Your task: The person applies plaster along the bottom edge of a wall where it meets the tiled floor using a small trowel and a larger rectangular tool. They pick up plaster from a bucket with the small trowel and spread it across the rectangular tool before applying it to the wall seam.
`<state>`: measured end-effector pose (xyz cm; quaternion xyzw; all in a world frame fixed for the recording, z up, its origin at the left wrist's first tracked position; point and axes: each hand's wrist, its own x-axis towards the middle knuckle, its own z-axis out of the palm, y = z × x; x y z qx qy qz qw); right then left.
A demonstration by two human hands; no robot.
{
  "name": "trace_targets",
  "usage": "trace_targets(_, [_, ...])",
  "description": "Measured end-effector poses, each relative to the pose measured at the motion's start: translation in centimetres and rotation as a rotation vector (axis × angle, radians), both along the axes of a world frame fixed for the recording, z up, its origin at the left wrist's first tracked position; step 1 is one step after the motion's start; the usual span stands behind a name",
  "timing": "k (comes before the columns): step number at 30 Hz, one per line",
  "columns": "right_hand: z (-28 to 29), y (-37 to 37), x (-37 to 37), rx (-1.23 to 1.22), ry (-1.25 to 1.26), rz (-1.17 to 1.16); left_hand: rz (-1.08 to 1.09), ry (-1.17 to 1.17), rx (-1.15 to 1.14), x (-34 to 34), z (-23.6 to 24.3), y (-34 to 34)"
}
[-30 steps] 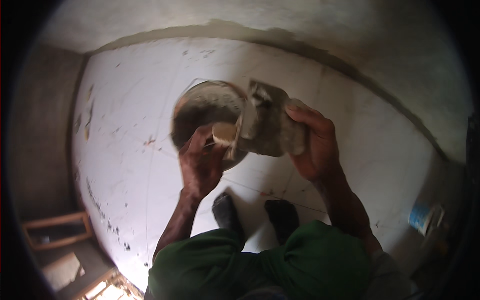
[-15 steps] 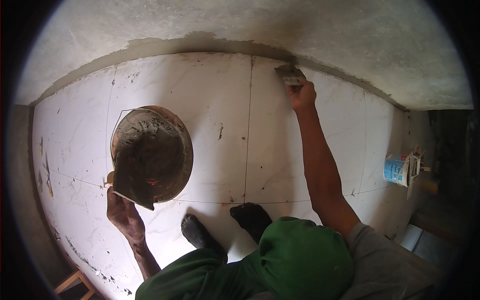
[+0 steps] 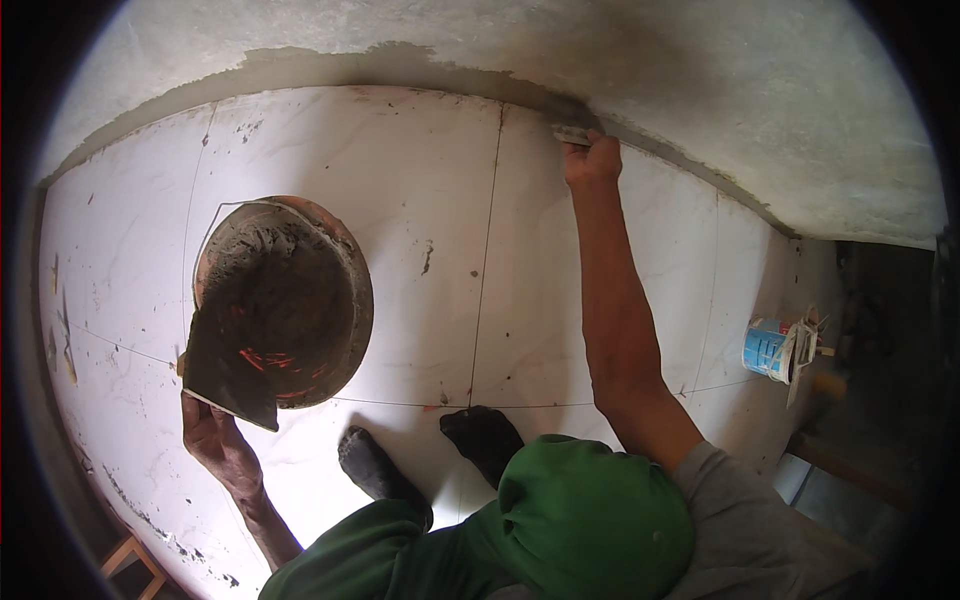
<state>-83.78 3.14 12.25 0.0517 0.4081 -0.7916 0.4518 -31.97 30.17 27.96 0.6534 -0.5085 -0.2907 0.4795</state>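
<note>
My right hand is closed on a small trowel with a pale handle, close to the foot of the wall. Its blade is largely hidden. Along that joint runs a darker band of mortar. At the left, my left hand grips the lower edge of a flat dark plate with a pale straight rim. The plate is tilted over the near left side of a reddish bucket. Grey mortar coats the inside of the bucket, and its wire handle rests against the far left rim.
White marbled tiles with thin dark joints cover the floor, spotted with mortar crumbs. A blue and white tub holding tools stands at the right. A wooden frame shows at the lower left. My dark-covered feet are between the hands.
My right hand and the trowel have moved farther toward the wall, and the trowel has turned so less blade shows. The plate has shifted slightly nearer over the bucket's rim. The whole view has shifted slightly.
</note>
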Motion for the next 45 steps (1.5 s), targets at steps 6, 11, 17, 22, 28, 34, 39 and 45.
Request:
trace_targets(6, [0.9, -5.1, -1.5, 0.011, 0.061, 0.082, -0.02, 0.039, 0.024, 1.3, -1.5, 0.2])
trace_targets(11, [3.9, -2.8, -0.3, -0.155, -0.063, 0.138, 0.019, 0.001, 0.034, 2.2, -1.8, 0.8])
trace_targets(17, [1.2, 0.9, 0.5, -0.154, 0.01, 0.082, 0.135, 0.248, 0.004, 3.1, -1.5, 1.2])
trace_targets(22, [-2.2, -3.1, -3.5, 0.122, -0.041, -0.043, 0.114, 0.381, -0.009, 4.3, -1.8, 1.0])
trace_targets(28, [1.0, 2.0, -5.4, -0.204, -0.132, 0.046, 0.236, 0.433, 0.0, 4.3, -0.6, 1.8])
trace_targets(34, [-0.1, 1.4, -9.8, 0.007, 0.126, 0.183, 0.22, 0.445, 0.026, 6.3, -1.2, 2.1])
trace_targets(39, [-2.7, -3.4, -19.3, 0.228, 0.67, 0.434, 0.209, 0.471, 0.036, 6.6, -2.6, 1.5])
trace_targets(45, [3.1, -4.3, -9.8, 0.362, 0.684, 0.541, 0.239, 0.419, 0.025, 8.2, -1.5, 3.0])
